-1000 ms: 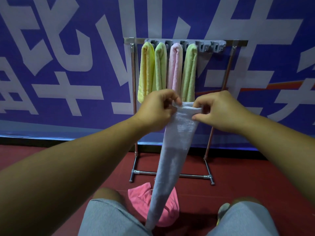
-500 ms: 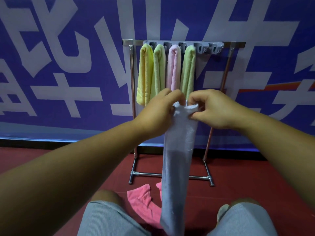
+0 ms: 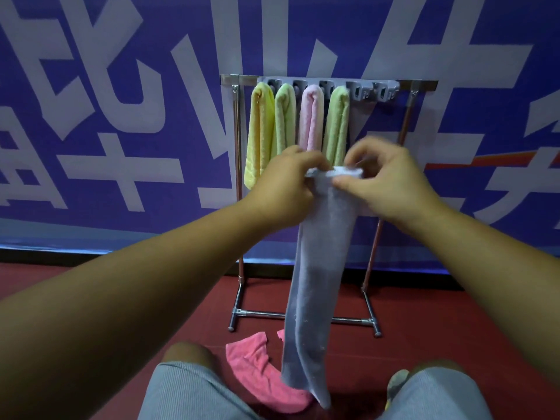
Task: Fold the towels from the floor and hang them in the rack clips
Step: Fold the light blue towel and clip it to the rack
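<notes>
Pinching the grey towel's point(image 3: 321, 268) folded top edge, left hand point(image 3: 285, 189) and right hand point(image 3: 391, 180) both gripped it below the rack point(image 3: 424, 85); next needed a free clip point(image 3: 357, 91).

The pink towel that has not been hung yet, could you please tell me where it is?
In the head view, the pink towel lies crumpled on the red floor just in front of the rack, partly behind the hanging grey towel.
</notes>
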{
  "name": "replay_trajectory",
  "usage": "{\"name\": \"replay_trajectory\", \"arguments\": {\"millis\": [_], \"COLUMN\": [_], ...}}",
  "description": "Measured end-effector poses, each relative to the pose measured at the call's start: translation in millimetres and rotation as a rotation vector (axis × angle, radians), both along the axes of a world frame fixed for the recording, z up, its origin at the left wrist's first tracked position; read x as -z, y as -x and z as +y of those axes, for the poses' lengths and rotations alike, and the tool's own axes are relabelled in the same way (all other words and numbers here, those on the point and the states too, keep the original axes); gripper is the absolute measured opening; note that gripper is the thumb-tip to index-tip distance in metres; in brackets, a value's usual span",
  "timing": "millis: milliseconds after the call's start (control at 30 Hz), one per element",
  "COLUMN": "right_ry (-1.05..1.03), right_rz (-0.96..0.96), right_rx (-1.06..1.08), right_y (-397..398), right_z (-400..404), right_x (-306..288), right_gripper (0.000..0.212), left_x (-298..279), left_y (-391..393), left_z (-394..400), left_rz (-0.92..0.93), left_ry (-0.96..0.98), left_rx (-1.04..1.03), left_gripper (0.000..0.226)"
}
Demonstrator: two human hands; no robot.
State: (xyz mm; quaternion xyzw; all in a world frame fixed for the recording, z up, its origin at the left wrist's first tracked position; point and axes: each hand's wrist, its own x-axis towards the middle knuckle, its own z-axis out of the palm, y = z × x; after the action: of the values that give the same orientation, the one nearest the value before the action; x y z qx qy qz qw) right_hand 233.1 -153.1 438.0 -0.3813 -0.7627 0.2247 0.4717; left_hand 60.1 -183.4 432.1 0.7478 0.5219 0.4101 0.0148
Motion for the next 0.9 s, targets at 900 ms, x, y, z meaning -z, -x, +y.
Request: {"name": "replay_trajectory", "arguments": {"millis": [900], "right_ry": [0.442], "right_rz": [0.791], "right_rx": [0.242], "right_y": [13], "right_z": [47], "right_x": [-6], "right_gripper": [0.014], "left_x": [204], "left_y": [33], "left_z": [-12], "left_rz": [-0.725], "left_ry": [0.962], "left_rx": [0.212], "left_gripper": [0.038]}}
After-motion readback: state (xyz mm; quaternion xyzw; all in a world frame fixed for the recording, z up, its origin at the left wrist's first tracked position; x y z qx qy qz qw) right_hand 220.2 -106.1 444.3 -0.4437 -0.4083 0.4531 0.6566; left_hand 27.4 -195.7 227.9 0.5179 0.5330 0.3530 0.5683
